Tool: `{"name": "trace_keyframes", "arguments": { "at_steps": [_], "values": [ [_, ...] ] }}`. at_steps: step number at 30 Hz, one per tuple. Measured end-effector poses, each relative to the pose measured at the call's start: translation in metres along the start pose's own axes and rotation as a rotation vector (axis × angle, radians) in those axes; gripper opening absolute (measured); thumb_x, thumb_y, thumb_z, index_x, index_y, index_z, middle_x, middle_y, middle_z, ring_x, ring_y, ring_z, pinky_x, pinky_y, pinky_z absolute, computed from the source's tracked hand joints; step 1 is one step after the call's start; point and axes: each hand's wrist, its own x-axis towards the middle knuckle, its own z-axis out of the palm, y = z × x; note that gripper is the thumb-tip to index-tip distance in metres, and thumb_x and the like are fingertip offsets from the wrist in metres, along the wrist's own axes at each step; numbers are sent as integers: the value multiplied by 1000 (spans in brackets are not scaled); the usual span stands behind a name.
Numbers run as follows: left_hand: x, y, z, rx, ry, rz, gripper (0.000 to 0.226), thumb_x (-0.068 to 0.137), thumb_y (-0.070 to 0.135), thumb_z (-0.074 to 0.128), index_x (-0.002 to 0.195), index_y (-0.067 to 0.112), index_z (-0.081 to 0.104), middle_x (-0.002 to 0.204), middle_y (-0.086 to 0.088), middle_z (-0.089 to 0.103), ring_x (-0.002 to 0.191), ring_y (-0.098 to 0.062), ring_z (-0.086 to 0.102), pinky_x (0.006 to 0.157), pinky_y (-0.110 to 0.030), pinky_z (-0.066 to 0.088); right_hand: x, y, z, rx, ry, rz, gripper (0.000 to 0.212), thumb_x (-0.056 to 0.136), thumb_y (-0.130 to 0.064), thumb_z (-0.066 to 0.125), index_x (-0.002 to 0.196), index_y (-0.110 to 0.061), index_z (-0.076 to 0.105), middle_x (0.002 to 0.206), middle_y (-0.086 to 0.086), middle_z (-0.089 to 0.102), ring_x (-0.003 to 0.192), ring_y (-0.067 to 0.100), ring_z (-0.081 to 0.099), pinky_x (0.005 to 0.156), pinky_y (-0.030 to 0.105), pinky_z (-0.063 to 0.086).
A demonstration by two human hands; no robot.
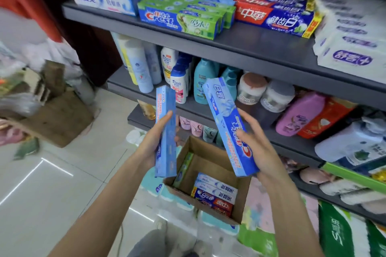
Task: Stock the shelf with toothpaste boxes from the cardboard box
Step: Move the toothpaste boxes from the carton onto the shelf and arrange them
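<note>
Glossy pale tiled floor point(52, 183) reflecting ceiling lights.

1. There is one view only, from a camera worn on the person's head, so no second view shares the scene.
2. It looks forward and down, tilted, with the shelf point(208, 48) running from upper left to the right edge.
3. It sits close: both forearms rise from the bottom edge, and the cardboard box point(208, 173) lies at lower centre.
4. Wide-angle bending curves the shelf edges; the margins are blurred.

Light-blue toothpaste boxes point(228, 129), brown cardboard box point(243, 200), grey shelf point(240, 48), green-and-blue Crest boxes point(179, 21).
</note>
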Motion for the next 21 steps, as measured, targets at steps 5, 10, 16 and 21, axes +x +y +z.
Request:
{"name": "trace_keyframes", "arguments": {
  "at_steps": [5, 10, 16, 21],
  "values": [
    [-19, 33, -13, -104, -122, 121, 39, 78, 37, 51, 103, 7, 51, 72, -9, 55, 53, -18, 60, 52, -29, 55, 11, -44, 8, -64, 10, -119, 24, 87, -15, 60, 104, -33, 56, 87, -13, 72, 70, 6, 68, 57, 20, 54],
    [-21, 80, -11, 129, -128, 406, 55, 80, 33, 65, 131, 38, 45, 90, 6, 67, 67, -11, 63, 64, -28, 55, 46, -87, 19, -155, 140, -202, 18, 95, -14, 46, 96, -27, 58, 81, -10, 69, 61, 4, 64, 57, 24, 49],
    [4, 178, 4, 593, -27, 824, 56, 82, 37, 67, 130, 48, 40, 119, 18, 62, 96, 3, 61, 86, -16, 47, 88, -139, 41, -248, 139, -325, 8, 92, -20, 56, 96, -27, 60, 83, -7, 69, 61, 5, 64, 53, 19, 49],
    [47, 261, 6, 1210, 38, 1257, 75, 68, 68, 55, 137, 53, 27, 124, 5, 59, 112, -15, 57, 94, -36, 46, 132, -178, 55, -475, 163, -440, 22, 88, -14, 63, 94, -35, 61, 89, 7, 66, 67, 8, 61, 63, 21, 46]
  ]
}}
